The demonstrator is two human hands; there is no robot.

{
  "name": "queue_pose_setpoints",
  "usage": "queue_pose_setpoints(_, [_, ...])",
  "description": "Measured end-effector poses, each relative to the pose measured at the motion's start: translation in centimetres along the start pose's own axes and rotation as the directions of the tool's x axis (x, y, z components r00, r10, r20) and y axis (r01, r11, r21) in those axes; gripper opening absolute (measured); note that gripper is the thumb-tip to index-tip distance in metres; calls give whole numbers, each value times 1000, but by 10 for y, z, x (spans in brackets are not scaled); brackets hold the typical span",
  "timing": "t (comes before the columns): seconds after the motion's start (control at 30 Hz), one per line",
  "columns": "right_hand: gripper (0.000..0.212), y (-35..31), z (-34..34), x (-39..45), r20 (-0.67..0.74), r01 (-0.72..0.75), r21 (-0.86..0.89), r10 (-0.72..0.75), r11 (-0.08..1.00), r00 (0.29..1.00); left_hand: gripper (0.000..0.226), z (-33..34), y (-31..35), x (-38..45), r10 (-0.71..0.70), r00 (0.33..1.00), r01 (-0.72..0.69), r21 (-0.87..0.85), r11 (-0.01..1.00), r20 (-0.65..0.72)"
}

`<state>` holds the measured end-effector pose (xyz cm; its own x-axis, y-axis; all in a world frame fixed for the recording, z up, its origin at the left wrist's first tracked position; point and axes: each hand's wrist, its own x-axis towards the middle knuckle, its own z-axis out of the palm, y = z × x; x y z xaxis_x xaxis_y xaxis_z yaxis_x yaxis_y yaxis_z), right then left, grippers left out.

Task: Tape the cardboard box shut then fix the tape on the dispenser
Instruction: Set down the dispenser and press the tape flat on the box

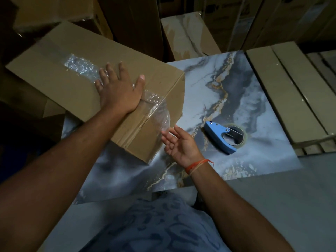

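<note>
I see a plain brown rectangular cardboard box (76,70) with a glossy, colourless strip of clear tape (80,67) along its top. The bench (209,73) has a marbled slab surface: pale blue-grey swirled with dark grey and thin gold veins. On it lies a light blue plastic tape dispenser (221,137). A thin orange thread wristband (197,165) circles my right wrist.

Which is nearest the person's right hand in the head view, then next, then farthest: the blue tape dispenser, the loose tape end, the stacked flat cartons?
1. Loose tape end, just left of the right hand.
2. Blue tape dispenser, to its right.
3. Stacked flat cartons, far right.
</note>
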<state>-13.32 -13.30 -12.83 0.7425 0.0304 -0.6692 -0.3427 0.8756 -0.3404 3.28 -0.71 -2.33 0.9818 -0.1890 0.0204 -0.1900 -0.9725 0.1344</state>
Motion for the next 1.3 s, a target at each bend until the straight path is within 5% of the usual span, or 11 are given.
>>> queue_pose_setpoints(0.13, [3,-3,5,1,11,12,65,-13,998,1000,84,1,0,0,-2,1000,2,12,1000,2])
queue_pose_setpoints(0.47, [24,-1,-4,0,-99,296,36,-291,955,951,82,-5,3,-4,-8,1000,7,16,1000,18])
queue_pose_setpoints(0.77, [18,19,7,10,-128,291,92,-278,952,952,82,-4,4,-4,-17,1000,17,23,1000,9])
queue_pose_setpoints(0.9, [22,27,4,12,-297,321,-158,-355,934,887,83,-2,3,-3,-16,1000,16,27,999,6])
queue_pose_setpoints(0.97, [26,35,0,6,-387,358,-497,-571,790,724,83,-2,3,-3,-19,1000,18,27,999,9])
queue_pose_setpoints(1.0, [31,38,1,-2,-312,406,-646,-709,647,633,83,-2,3,-3,-19,1000,19,26,999,10])
queue_pose_setpoints(1.1, [54,43,13,-18,172,569,-817,-903,93,394,83,-3,4,-3,-18,1000,17,30,999,19])
queue_pose_setpoints(1.17, [67,44,28,-19,353,601,-795,-865,-76,357,82,-4,4,-3,-15,999,15,31,999,30])
queue_pose_setpoints(1.3, [79,56,49,-15,483,634,-757,-789,-159,379,82,-5,4,-5,-4,999,4,19,1000,37])
